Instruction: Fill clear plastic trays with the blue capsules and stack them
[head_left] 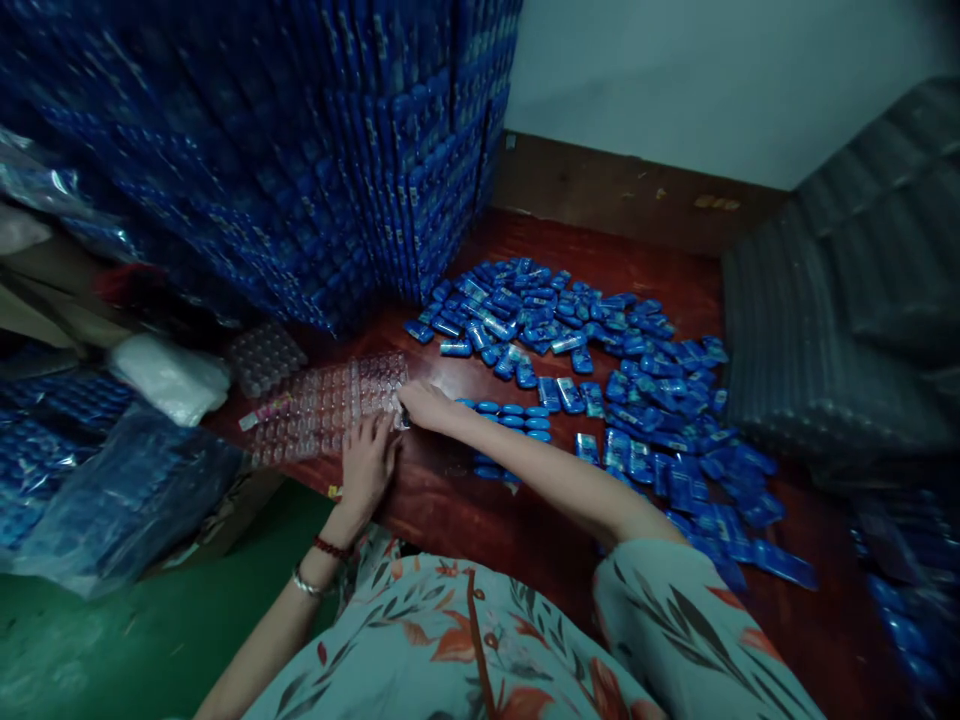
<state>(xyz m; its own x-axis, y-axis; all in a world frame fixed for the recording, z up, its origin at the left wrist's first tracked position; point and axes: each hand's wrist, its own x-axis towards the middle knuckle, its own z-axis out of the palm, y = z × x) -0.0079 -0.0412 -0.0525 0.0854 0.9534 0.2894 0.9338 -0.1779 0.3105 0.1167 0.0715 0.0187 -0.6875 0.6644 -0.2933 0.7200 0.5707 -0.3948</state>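
Observation:
A clear plastic blister tray [322, 405] with rows of small pockets lies on the red-brown table [465, 510]. My left hand [367, 465] rests on the tray's near edge, fingers together. My right hand [425, 403] pinches the tray's right end. Just right of my right forearm a short row of small blue packs [517, 415] lies lined up. A large loose heap of blue packs [600, 350] spreads over the table beyond and to the right.
Tall stacks of filled blue trays [322, 150] rise at the back left. A second clear tray [262, 355], a white bag [171, 375] and blue plastic-wrapped bundles [112, 500] lie at left. Stacked clear trays [840, 320] stand at right. Green floor [150, 640] lies below.

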